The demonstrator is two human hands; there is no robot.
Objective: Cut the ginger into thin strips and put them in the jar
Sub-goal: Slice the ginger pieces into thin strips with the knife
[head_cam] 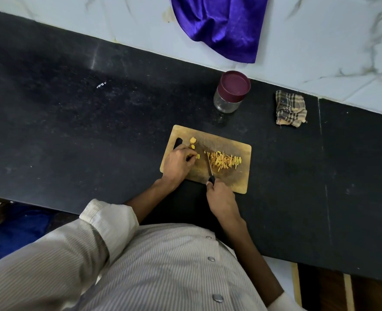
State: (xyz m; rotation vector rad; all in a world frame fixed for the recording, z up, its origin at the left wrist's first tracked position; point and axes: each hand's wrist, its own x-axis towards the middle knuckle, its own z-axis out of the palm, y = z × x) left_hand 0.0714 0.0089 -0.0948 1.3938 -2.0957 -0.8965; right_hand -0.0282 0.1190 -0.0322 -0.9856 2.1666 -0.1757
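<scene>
Right hand [221, 199], frame centre, clamped on knife [209, 168]; left hand [178, 162] pinching ginger piece [197, 156] just left of blade; strips [224, 162] right.

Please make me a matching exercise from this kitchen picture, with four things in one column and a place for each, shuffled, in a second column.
Things:
1. clear glass jar with maroon lid
2. pile of thin yellow ginger strips
3. checked brown folded cloth
4. shiny purple fabric

Places:
A. on the wooden cutting board, right of the knife blade
B. on the white marble surface at the top
C. on the black counter, beyond the board
D. on the black counter, right of the jar

Pairs: 1-C, 2-A, 3-D, 4-B
</scene>
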